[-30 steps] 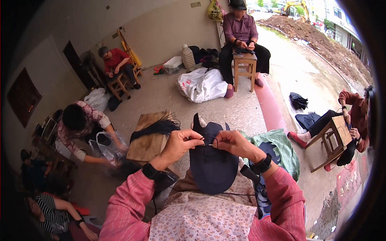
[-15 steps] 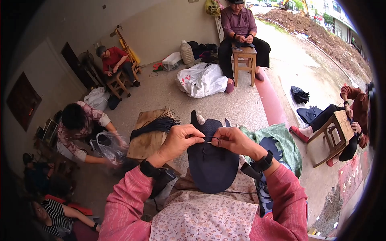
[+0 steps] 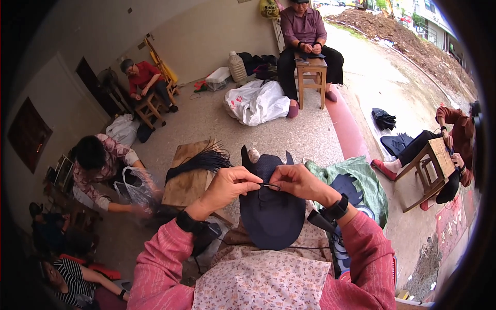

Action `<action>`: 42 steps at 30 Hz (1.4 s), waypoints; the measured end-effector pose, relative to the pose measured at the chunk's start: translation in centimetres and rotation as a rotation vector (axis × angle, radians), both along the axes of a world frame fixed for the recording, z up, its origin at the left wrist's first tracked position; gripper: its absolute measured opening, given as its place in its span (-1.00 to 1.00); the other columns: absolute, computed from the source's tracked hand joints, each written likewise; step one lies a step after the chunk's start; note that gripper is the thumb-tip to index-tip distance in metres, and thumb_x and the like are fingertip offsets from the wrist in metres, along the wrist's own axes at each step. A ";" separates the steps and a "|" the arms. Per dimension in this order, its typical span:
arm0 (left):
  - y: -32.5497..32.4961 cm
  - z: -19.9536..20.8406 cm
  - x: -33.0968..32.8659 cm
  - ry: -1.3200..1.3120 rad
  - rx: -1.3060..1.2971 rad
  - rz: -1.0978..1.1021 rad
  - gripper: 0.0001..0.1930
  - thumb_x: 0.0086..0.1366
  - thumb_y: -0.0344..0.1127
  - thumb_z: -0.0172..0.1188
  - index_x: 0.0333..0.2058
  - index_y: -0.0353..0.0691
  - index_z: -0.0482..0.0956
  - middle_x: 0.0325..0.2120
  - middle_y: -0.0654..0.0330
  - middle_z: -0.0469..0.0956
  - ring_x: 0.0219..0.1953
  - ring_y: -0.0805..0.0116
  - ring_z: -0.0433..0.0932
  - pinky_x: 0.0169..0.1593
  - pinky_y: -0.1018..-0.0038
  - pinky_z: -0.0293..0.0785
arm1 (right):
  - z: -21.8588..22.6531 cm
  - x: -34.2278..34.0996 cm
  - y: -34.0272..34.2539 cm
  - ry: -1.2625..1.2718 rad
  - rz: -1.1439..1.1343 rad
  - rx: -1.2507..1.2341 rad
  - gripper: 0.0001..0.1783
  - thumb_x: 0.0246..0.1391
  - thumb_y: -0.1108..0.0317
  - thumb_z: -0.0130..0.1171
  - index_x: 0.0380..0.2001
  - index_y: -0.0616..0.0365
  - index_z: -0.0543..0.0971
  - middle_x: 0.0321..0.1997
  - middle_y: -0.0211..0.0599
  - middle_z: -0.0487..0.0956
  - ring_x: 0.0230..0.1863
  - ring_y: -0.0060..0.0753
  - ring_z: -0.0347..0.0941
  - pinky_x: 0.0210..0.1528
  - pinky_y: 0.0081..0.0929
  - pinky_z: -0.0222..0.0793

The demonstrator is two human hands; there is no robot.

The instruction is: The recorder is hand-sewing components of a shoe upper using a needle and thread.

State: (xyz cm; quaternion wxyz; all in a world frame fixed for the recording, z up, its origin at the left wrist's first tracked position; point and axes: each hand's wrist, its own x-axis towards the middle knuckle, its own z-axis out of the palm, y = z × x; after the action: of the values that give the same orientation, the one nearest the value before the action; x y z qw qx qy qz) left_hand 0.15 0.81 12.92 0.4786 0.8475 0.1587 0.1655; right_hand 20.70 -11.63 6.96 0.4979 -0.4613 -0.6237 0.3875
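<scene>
Two hands, the left [image 3: 227, 187] and the right [image 3: 305, 183], nearly meet at the fingertips, each pinching a thin black lace [image 3: 268, 186] between thumb and fingers. The lace stretches across the short gap between them, over a dark shoe piece [image 3: 273, 222]. That piece has its rounded end toward the person and its pointed flaps away; what supports it underneath, I cannot tell. Each wrist wears a black band, below which come pink sleeves [image 3: 165, 256]. A flowered apron [image 3: 258, 279] covers the lap, just below the shoe piece.

Ahead and to the left, a bundle of black cords [image 3: 202, 163] lies on a wooden stool [image 3: 183, 191]. To the right, a green sack [image 3: 374, 194] lies open around more dark pieces [image 3: 347, 187].

Farther left, a person in a patterned top [image 3: 111, 168] bends beside a clear plastic bag [image 3: 137, 191]. Beyond the stool, a white sack [image 3: 257, 103] rests on the floor near a large plastic jug [image 3: 237, 68]. Next to that sack, a person in a purple shirt [image 3: 304, 28] works at another stool [image 3: 312, 66]. At the far right, someone in a rust-coloured top [image 3: 459, 124] also sits at a stool. Outside rises a mound of brown earth [image 3: 403, 39].
</scene>
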 end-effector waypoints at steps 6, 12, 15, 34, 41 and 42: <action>0.2 -0.6 -0.1 -0.028 -0.216 0.075 -0.87 0.23 -0.46 0.26 -0.23 -0.30 0.67 -0.42 0.30 0.62 -0.44 0.62 0.52 -0.36 0.69 0.48 | -0.2 0.1 0.1 0.044 0.011 -0.020 -0.91 0.21 0.45 0.15 -0.30 0.26 0.54 -0.34 -0.50 0.55 -0.27 -0.73 0.41 -0.19 -0.69 0.35; -0.2 -0.1 -0.4 -0.047 -0.057 0.081 -0.87 0.20 -0.48 0.29 -0.26 -0.32 0.67 -0.43 0.29 0.62 -0.43 0.60 0.52 -0.35 0.65 0.46 | -0.2 0.1 0.1 0.085 0.036 -0.028 -0.93 0.22 0.47 0.14 -0.29 0.25 0.54 -0.34 -0.50 0.55 -0.27 -0.73 0.41 -0.20 -0.69 0.36; -0.6 0.2 0.0 -0.085 0.187 0.038 -0.87 0.13 -0.49 0.32 -0.30 -0.30 0.68 -0.46 0.24 0.61 -0.44 0.53 0.54 -0.36 0.60 0.45 | -0.1 -0.1 0.2 0.061 0.034 -0.021 -0.94 0.21 0.49 0.13 -0.29 0.26 0.54 -0.35 -0.49 0.55 -0.28 -0.72 0.41 -0.20 -0.69 0.36; -0.2 -1.6 -1.2 -0.065 -0.344 0.008 -0.73 0.13 -0.60 0.30 -0.16 -0.35 0.54 -0.41 0.28 0.54 -0.38 0.59 0.53 -0.31 0.68 0.49 | 0.5 0.0 -0.2 -0.009 -0.006 0.033 -0.92 0.13 0.47 0.19 -0.32 0.25 0.56 -0.40 -0.44 0.60 -0.33 -0.66 0.44 -0.24 -0.61 0.38; 1.3 -1.6 -2.8 -0.061 -0.443 -0.030 -0.67 0.16 -0.52 0.29 -0.11 -0.28 0.43 -0.45 0.31 0.52 -0.44 0.58 0.50 -0.38 0.64 0.48 | 0.2 0.0 -0.1 0.043 0.009 0.036 -0.92 0.15 0.48 0.18 -0.30 0.26 0.54 -0.39 -0.46 0.59 -0.32 -0.67 0.43 -0.21 -0.62 0.38; 1.4 -1.7 -2.8 -0.046 -0.443 -0.026 -0.67 0.16 -0.52 0.29 -0.11 -0.28 0.43 -0.45 0.31 0.52 -0.44 0.58 0.50 -0.38 0.64 0.48 | 0.2 -0.1 -0.1 0.035 0.006 0.040 -0.92 0.16 0.48 0.17 -0.31 0.26 0.54 -0.39 -0.46 0.58 -0.31 -0.68 0.43 -0.21 -0.63 0.38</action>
State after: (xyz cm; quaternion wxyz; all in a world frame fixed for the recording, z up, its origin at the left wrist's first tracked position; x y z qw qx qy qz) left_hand -2.67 2.24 11.18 0.6587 0.7197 0.1693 0.1396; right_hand 20.64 -11.72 7.20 0.5166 -0.4425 -0.6242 0.3844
